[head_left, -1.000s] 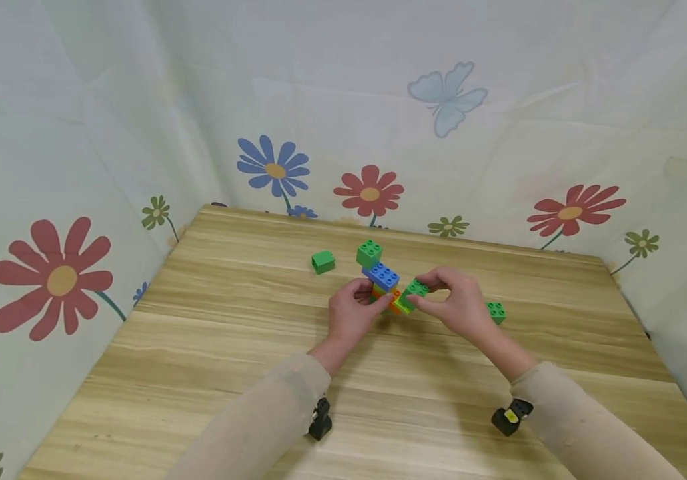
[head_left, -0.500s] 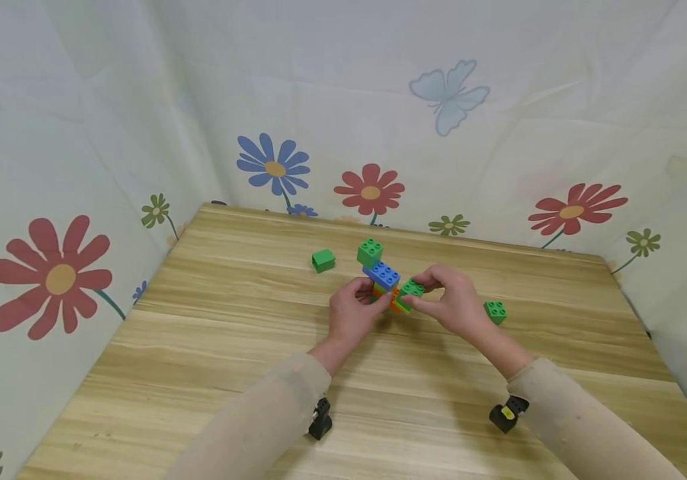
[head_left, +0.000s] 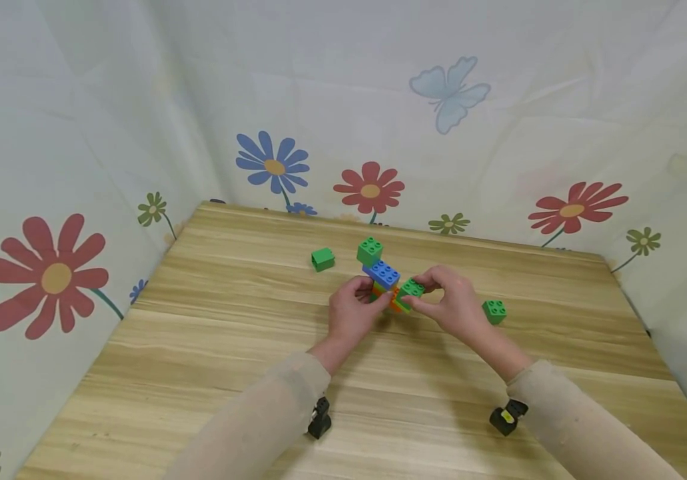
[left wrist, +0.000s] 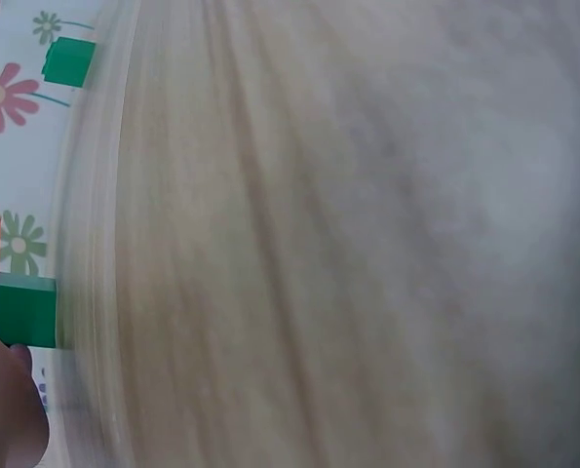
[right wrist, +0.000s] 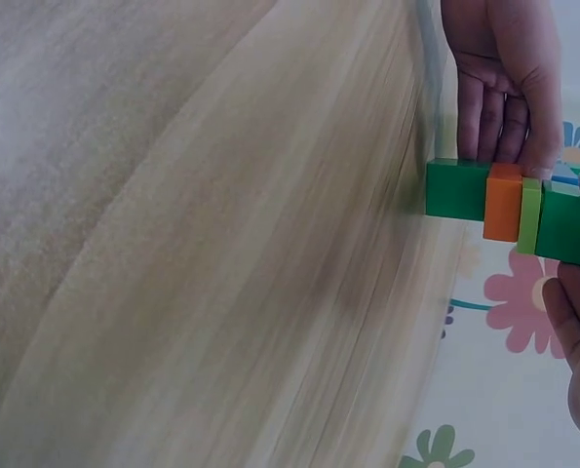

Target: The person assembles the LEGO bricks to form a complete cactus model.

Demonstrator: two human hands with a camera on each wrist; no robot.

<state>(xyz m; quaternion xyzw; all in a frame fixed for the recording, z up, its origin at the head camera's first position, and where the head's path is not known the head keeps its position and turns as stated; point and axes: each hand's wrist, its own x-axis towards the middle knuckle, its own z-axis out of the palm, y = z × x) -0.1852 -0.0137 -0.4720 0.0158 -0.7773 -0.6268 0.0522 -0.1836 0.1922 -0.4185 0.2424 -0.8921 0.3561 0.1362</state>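
My left hand [head_left: 349,310] grips a stack of toy building bricks low on its side. In the head view a blue brick [head_left: 383,273] tops the gripped part, with a green brick [head_left: 370,251] on its far end. The right wrist view shows a green bottom brick [right wrist: 455,188] at the table, an orange brick [right wrist: 503,202] over it and a thin lime brick [right wrist: 529,214] above that. Between thumb and fingers, my right hand [head_left: 454,303] pinches another green brick [head_left: 410,289], which sits against the lime one. Left fingers partly hide the stack.
On the wooden table [head_left: 229,313], a loose green brick [head_left: 322,259] lies on its side, left of the stack. Another green brick [head_left: 494,311] stands studs up, right of my right hand. A flower-printed curtain [head_left: 319,80] borders the table's back.
My right hand has moved slightly left, bringing its green brick over the lime brick, which is now mostly covered. My left hand keeps its grip on the stack.
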